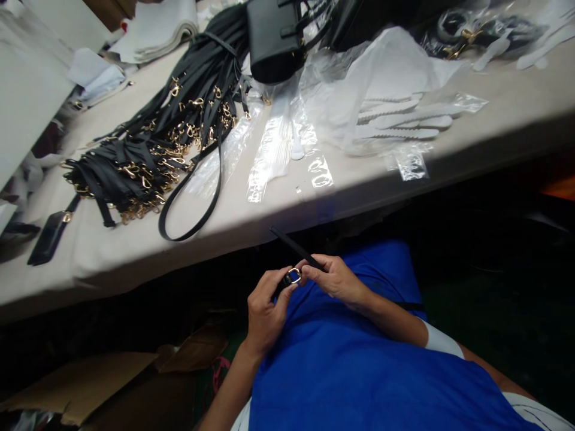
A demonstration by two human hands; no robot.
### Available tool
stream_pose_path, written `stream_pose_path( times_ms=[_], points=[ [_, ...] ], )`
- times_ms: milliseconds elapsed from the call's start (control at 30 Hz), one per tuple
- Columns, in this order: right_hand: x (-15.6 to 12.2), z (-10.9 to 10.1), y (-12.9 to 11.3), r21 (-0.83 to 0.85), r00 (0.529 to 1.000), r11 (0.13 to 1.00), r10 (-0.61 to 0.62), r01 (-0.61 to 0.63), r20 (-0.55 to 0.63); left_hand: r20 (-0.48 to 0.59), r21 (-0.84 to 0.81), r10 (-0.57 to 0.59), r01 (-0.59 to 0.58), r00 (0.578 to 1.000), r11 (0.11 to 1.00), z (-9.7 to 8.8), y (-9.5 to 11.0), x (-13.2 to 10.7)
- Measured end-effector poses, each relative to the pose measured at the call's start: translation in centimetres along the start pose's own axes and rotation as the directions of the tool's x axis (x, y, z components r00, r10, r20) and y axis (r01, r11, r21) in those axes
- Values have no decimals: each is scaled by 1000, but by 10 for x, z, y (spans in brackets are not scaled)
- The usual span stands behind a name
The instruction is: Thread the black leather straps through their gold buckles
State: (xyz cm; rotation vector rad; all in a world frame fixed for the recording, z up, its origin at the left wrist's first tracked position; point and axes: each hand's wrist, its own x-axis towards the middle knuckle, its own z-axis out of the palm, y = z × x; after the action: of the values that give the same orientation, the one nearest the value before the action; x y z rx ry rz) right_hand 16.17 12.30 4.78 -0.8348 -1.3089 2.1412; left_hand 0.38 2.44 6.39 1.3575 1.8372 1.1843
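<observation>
Over my blue-clad lap, both hands hold one black strap [294, 247] with a gold buckle [294, 276]. My left hand [266, 310] pinches the strap end at the buckle with fingers closed. My right hand [335, 278] grips the strap just right of the buckle, fingers closed; the strap's free end sticks up and left toward the table edge. On the table [503, 114] above lies a big heap of black straps with gold clasps [153, 149], one loop [197, 191] trailing toward the front edge.
A black handbag [274, 39] stands at the table's back. Clear plastic sleeves [274, 149] and white bags [386, 90] lie in the middle and right. A black tag [47, 236] lies at the left. Cardboard [90, 383] lies on the floor, lower left.
</observation>
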Motion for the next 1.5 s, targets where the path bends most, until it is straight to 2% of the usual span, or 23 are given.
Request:
stream_pose_path(
  times_ms=[100,167,267,400,567,700,767,867,967,1067,1133,1267,1400,1500],
  points=[
    [-2,-2,0,-36,996,999,21,-17,88,-49,-230,-237,220,970,948,-6,-7,5],
    [-3,-3,1,-36,992,999,35,-31,122,-46,-433,-337,285,940,855,-10,-13,10],
    [-5,-5,7,-28,989,998,59,-55,137,-27,-651,-377,270,926,709,-17,-18,17],
    [-7,-11,14,34,986,992,118,-123,117,-2,-763,-384,247,923,597,-26,-14,20],
    [-7,-14,15,13,978,987,155,-158,139,-15,-764,-379,234,925,601,-28,-10,19],
    [-6,-10,14,12,973,986,160,-164,165,-19,-676,-351,246,936,694,-24,-9,16],
    [-4,-7,14,19,973,987,154,-160,172,31,-560,-313,276,949,781,-20,-9,14],
    [-2,-2,13,30,977,990,133,-140,168,186,-329,-220,272,957,904,-9,-6,10],
    [-2,5,12,61,988,991,114,-121,106,256,-248,-164,228,953,941,3,-3,5],
    [-2,8,11,119,996,990,76,-80,35,254,-281,-195,265,947,922,9,-2,2],
    [-3,8,9,167,998,985,49,-53,30,262,-332,-248,328,933,884,10,-4,1],
    [-5,0,4,222,996,975,-2,-19,93,236,-535,-371,439,898,722,8,-10,4],
    [-10,-14,-3,3,981,998,63,-65,183,200,-692,-400,418,894,589,2,-10,10],
    [-17,-21,-5,-128,982,988,110,-91,154,200,-725,-389,403,899,558,-2,-10,13]
  ],
)
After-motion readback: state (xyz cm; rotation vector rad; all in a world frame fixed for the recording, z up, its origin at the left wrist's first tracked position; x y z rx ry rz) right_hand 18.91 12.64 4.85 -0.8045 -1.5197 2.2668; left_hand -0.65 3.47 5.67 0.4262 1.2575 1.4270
